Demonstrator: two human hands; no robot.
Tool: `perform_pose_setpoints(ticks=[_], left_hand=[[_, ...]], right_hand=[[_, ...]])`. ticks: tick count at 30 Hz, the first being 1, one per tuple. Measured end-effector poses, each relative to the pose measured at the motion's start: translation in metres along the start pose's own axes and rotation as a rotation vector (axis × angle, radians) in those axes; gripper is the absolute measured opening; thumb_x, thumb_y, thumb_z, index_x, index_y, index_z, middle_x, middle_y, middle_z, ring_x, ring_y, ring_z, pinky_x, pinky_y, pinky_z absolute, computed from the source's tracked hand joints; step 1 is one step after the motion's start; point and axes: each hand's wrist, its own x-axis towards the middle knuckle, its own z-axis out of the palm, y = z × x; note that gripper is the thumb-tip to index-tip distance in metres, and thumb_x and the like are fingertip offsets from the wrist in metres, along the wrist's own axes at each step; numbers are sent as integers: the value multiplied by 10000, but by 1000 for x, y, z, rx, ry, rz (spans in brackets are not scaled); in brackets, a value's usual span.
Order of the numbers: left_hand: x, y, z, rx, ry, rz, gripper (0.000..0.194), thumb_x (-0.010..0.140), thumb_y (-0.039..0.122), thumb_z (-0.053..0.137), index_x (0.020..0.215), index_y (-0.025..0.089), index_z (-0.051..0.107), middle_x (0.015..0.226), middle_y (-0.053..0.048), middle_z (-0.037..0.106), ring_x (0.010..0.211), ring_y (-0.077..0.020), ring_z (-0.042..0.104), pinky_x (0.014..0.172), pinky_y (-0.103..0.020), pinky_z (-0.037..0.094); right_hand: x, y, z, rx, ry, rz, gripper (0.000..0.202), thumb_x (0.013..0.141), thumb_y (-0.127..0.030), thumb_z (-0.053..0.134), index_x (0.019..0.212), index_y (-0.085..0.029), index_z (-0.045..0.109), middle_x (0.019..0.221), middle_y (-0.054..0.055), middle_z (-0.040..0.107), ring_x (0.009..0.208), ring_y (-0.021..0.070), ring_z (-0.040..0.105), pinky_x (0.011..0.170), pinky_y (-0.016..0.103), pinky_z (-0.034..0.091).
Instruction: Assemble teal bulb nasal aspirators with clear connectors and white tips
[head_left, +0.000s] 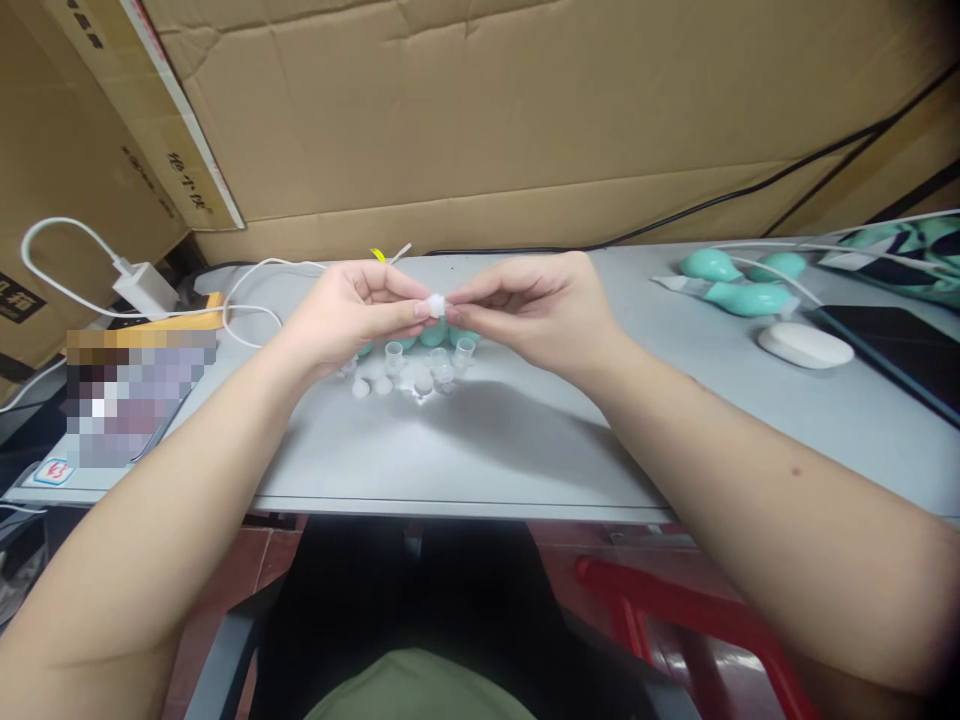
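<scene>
Between the fingertips of both hands is a small white plastic piece [436, 304], raised over the table. My left hand [352, 308] pinches it from the left, and my right hand [529, 305] grips it from the right. Its exact kind is too small to make out. Below and behind it, small clear plastic cups [464, 350] stand on the table with several round white pieces [383, 384] in front. Teal rounded objects [433, 333] sit behind the cups, partly hidden by my hands.
On the grey table [450, 460], more teal bulbs [752, 298] lie at the right, near a white rounded case [805, 345] and a dark flat device [900, 350]. At left are a white charger [146, 290] and a blurred-out phone [139, 400]. Cardboard [525, 120] stands behind.
</scene>
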Motion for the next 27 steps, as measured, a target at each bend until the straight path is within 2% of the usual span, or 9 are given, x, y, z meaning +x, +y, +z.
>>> perform_pose_setpoints(ticks=[5, 11, 15, 20, 24, 27], left_hand=[[1, 0, 1, -71, -1, -5, 418, 686, 379, 1163, 929, 192, 879, 899, -41, 882, 879, -197, 891, 803, -270, 759], [-2, 2, 2, -177, -13, -17, 455, 680, 412, 1169, 952, 173, 894, 929, -44, 899, 957, -209, 910, 892, -259, 761], [-2, 2, 2, -192, -25, -25, 438, 676, 395, 1171, 945, 180, 902, 911, -32, 898, 901, -172, 898, 828, -208, 738], [-2, 1, 3, -211, -15, -40, 451, 651, 389, 1180, 937, 181, 900, 910, -31, 900, 890, -173, 896, 816, -213, 734], [-2, 2, 4, -233, -14, -45, 458, 639, 385, 1185, 930, 177, 898, 910, -33, 900, 898, -173, 898, 824, -211, 733], [-1, 2, 3, -232, -13, -50, 472, 628, 388, 1188, 929, 175, 895, 904, -36, 899, 902, -185, 901, 831, -228, 741]], right_hand=[[1, 2, 2, 11, 12, 25, 248, 885, -590, 996, 901, -371, 880, 1039, 29, 903, 1012, 322, 847, 979, 555, 728], [8, 19, 6, 170, 49, -169, 176, 882, -401, 1019, 961, -264, 941, 940, 30, 914, 837, 216, 849, 778, 377, 719], [8, 24, 8, 149, 78, -212, 141, 918, -380, 1006, 935, -263, 928, 925, 34, 901, 829, 217, 841, 763, 376, 707], [6, 23, 9, 81, 108, -296, 54, 944, -310, 952, 936, -277, 909, 937, 21, 891, 823, 201, 817, 757, 362, 672], [5, 22, 9, 26, 115, -304, 64, 965, -315, 927, 938, -270, 890, 956, 34, 875, 886, 218, 821, 772, 365, 669], [7, 22, 8, 13, 109, -276, 123, 958, -368, 942, 923, -267, 882, 945, 38, 865, 876, 218, 803, 724, 355, 644]])
